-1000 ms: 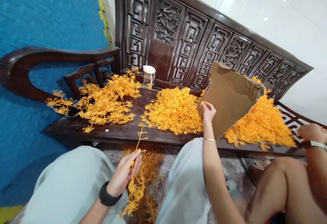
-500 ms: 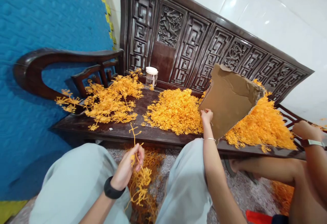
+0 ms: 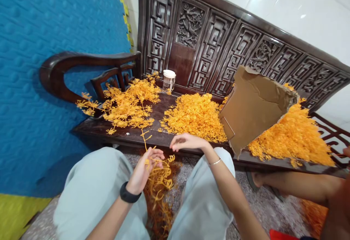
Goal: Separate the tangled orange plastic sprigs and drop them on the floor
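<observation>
My left hand, with a black band on its wrist, is closed round an orange plastic flower sprig. The sprig's bare stem pokes up above the fingers, and thin blossoms dangle to the right below. Just to the right hovers my right hand, palm down, fingers loosely bent and a little apart, with nothing visible in them. Behind it on the bench lies a heap of loose orange plastic blossoms. Branched orange sprigs are piled at the bench's left end.
A brown cardboard sheet stands tilted on the dark carved bench, a thin metal piece against it. Beyond is a bigger orange heap. A lidded clear cup stands at the backrest. Another person's leg is at right.
My right hand has left the cardboard's lower edge and come left, close to my left hand. My left hand still holds the sprig. The other person's hand has moved mostly out of view.
</observation>
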Tool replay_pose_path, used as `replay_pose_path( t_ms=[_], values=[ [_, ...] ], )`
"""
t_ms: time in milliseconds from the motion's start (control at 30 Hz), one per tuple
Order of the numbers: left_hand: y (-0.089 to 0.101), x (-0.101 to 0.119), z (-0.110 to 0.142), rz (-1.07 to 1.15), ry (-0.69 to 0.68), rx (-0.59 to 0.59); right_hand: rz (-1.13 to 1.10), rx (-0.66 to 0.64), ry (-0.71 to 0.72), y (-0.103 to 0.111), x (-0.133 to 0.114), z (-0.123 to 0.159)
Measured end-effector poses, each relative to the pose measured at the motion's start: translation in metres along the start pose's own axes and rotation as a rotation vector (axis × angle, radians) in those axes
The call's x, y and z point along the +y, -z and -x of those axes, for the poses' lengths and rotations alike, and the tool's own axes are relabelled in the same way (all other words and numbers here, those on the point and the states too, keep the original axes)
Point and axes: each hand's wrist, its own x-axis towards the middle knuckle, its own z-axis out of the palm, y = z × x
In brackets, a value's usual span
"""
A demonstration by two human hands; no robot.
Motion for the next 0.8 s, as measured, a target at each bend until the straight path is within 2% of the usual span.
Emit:
replay_pose_path(
  t_ms=[67,133,200,400,567,667,800],
  values=[
    [0.001,0.000,-0.001,0.012,0.011,-0.001,0.043,-0.142,-0.015,-0.008,0.000,-0.004],
    [0.002,0.000,-0.002,0.018,0.021,-0.021,0.071,-0.141,0.005,-0.013,0.000,-0.005],
    [0.003,0.000,-0.002,0.015,0.030,-0.049,0.070,-0.032,0.049,-0.016,0.000,-0.006],
    [0.000,0.004,0.002,-0.015,0.009,-0.070,-0.049,0.404,0.145,-0.020,0.007,-0.016],
    [0.001,0.006,0.004,0.088,-0.007,-0.065,-0.035,0.716,0.249,-0.028,0.015,-0.030],
    [0.001,0.005,0.003,0.126,-0.102,0.010,-0.013,0.882,0.235,-0.040,0.014,-0.039],
    [-0.007,0.004,-0.002,0.065,-0.229,0.180,0.033,1.092,0.190,-0.059,0.008,-0.054]
  ],
)
